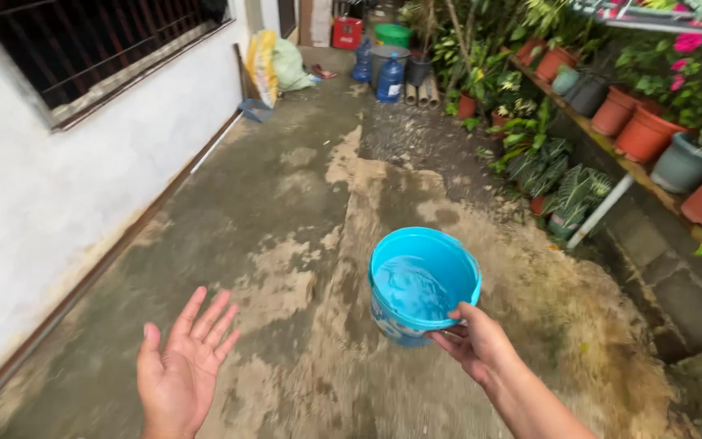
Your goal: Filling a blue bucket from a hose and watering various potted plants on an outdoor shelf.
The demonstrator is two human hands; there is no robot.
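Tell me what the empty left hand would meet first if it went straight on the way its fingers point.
The left hand, open with palm up, points forward and slightly right over the wet concrete floor. The way looks free; only floor lies ahead. The blue bucket sits off to its right, though depth is unclear.

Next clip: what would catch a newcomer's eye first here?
The bright blue bucket with water in it, gripped at its near rim by the right hand over the wet concrete yard. The left hand is spread open, palm up, at lower left. Potted plants line the right side.
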